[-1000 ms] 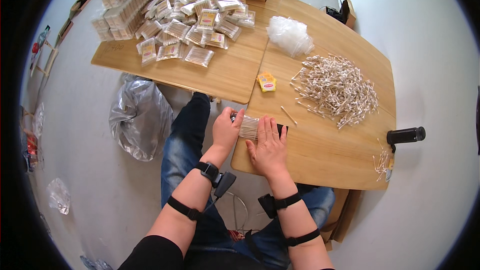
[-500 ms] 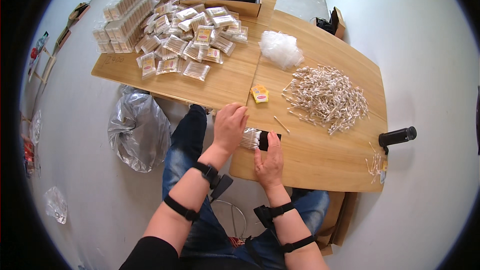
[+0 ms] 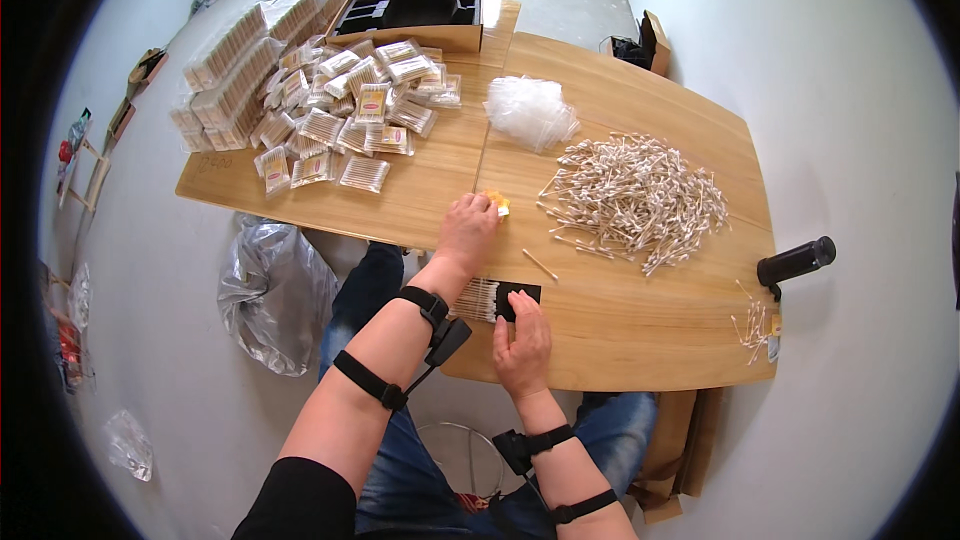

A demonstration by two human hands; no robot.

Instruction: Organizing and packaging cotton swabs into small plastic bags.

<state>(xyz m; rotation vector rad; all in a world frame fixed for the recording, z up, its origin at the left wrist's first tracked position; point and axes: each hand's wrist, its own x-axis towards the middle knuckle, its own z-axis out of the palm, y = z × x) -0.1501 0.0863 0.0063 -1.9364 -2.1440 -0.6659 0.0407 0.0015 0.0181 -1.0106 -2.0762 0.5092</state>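
My left hand reaches past the row of cotton swabs, its fingers bent and closed on the small yellow printed cards. Most of the cards are under the fingertips. Close to the table's near edge lies a flat black holder with cotton swabs laid side by side at its left end. My right hand grips this holder, thumb at its near edge and fingers over its right part. One loose swab lies on the wood just beyond.
A big heap of loose swabs covers the right side of the table. Behind it sit clear plastic bags. Filled swab packets pile up at left, by stacked bundles and an open box. A black cylinder stands out at the right edge.
My left hand has left the swab row and moved forward onto the yellow cards. My right hand stays at the black holder. The whole view has shifted slightly.
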